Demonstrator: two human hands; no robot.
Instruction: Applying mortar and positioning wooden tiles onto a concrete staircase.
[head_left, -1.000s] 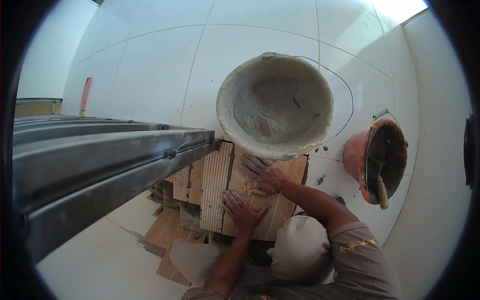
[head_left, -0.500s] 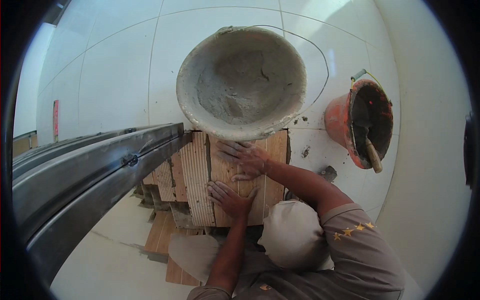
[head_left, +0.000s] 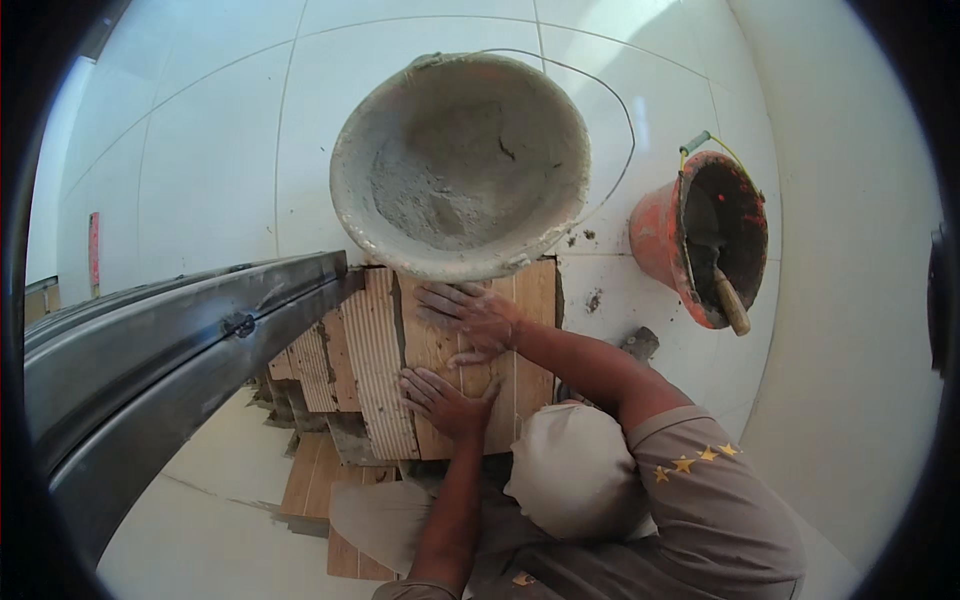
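Observation:
Both my hands lie with fingers spread on a wood-look tile [head_left: 535, 370]. My right hand [head_left: 465, 320] is on its upper part, just below a large mortar-crusted bucket [head_left: 460, 170]. My left hand [head_left: 445, 400] rests lower, with fingertips near the tile's left edge, beside a ribbed strip [head_left: 370, 350]. Further left are smaller tile pieces [head_left: 310, 375] and exposed grey mortar. A rounded, pale cloth-covered shape [head_left: 570, 470] sits between my forearms. Under my left forearm, more wood-look pieces [head_left: 305, 475] show.
A steel frame [head_left: 150, 370] crosses the left side. A red bucket [head_left: 655, 235] at the right holds a wooden-handled trowel [head_left: 730, 300]. A red strip [head_left: 94, 250] lies at far left on white floor tiles [head_left: 210, 170]. A pale wall [head_left: 840, 300] stands at the right.
The view has shifted, so the buckets and frame appear farther left, and the buckets higher. My hands remain spread on the same tile, with little visible movement against it.

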